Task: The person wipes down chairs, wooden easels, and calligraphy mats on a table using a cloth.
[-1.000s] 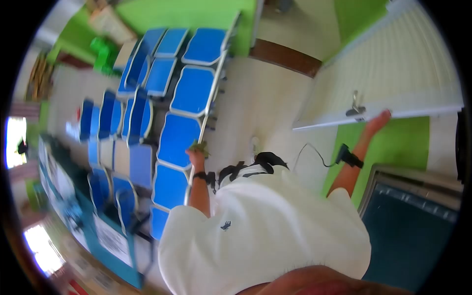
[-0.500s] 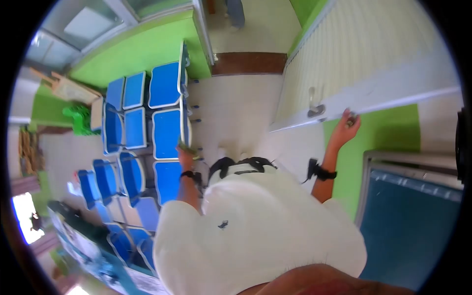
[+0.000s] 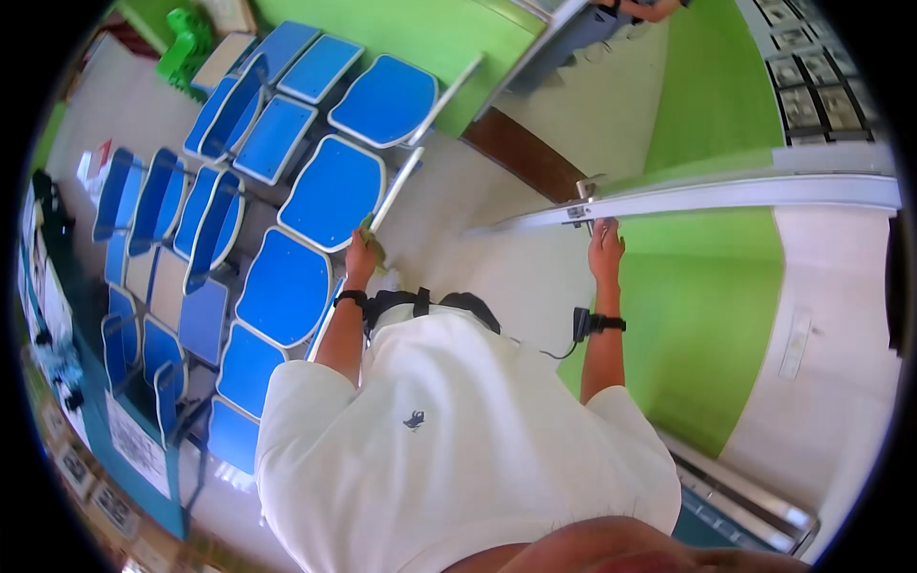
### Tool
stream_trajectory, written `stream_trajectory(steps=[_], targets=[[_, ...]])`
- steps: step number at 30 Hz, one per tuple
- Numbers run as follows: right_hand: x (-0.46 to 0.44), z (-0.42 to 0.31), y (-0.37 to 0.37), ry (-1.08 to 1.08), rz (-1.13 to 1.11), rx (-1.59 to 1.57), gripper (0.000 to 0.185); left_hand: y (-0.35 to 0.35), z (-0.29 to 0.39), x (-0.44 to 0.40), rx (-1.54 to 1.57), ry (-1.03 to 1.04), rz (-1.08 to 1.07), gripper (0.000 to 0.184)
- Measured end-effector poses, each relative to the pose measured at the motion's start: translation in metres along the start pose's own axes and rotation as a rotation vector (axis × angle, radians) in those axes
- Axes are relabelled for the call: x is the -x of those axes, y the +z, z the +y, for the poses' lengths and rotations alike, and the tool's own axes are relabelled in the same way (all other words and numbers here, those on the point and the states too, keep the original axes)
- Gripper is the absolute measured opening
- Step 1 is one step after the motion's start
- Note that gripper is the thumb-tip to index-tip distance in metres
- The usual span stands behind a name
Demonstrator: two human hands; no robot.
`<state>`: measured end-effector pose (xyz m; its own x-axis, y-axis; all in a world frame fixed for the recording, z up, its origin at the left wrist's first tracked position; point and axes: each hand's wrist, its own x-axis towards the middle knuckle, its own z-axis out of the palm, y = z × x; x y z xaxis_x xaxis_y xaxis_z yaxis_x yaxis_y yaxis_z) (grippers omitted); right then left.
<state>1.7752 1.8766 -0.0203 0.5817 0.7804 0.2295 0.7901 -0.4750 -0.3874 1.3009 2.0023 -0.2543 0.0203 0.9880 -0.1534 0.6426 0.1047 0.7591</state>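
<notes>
My left hand [image 3: 357, 265], closed, holds a limp green cloth-like thing [image 3: 375, 250] beside the edge of a blue chair seat [image 3: 334, 191]. My right hand [image 3: 606, 253] is at the door's near face, its fingers curled at the door handle [image 3: 579, 214] by the lock. The fingers hide part of the handle. The door [image 3: 726, 196] shows edge-on, standing ajar. Any small thing in my right palm is hidden. Black bands with small devices sit on both wrists.
Blue chairs and desks stand in rows to the left, close to my left arm. A brown threshold [image 3: 525, 158] crosses the doorway ahead. Beyond it a person [image 3: 645, 10] is partly visible. Framed pictures [image 3: 812, 76] hang on the right. A green chalkboard [image 3: 712, 530] is behind me at right.
My view has turned right. My right hand has moved from beside the door's edge to the handle, and the door now appears edge-on. My left hand still holds the green thing.
</notes>
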Motion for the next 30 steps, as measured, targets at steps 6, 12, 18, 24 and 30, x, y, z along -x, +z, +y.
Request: stream_trajectory(steps=[6,12,18,24,30], targets=[[-0.129,-0.032,0.064,-0.133,-0.103,0.094,0.051,-0.019,-0.009,-0.023,-0.056,-0.132,0.014,0.03],[-0.252,-0.05,0.118,-0.345,-0.283,0.231,0.068,0.009,0.028,-0.035,-0.001,-0.206,0.017,0.032],[-0.371,-0.064,0.174,-0.204,-0.223,0.261,0.068,0.061,0.088,-0.07,0.004,-0.219,0.282,0.031],[-0.465,-0.07,0.201,-0.13,-0.245,0.296,0.063,0.093,0.123,-0.094,-0.348,-0.223,0.547,0.027],[-0.533,-0.072,0.218,-0.067,-0.279,0.231,0.065,0.08,0.12,-0.088,-0.273,-0.424,0.473,0.031]])
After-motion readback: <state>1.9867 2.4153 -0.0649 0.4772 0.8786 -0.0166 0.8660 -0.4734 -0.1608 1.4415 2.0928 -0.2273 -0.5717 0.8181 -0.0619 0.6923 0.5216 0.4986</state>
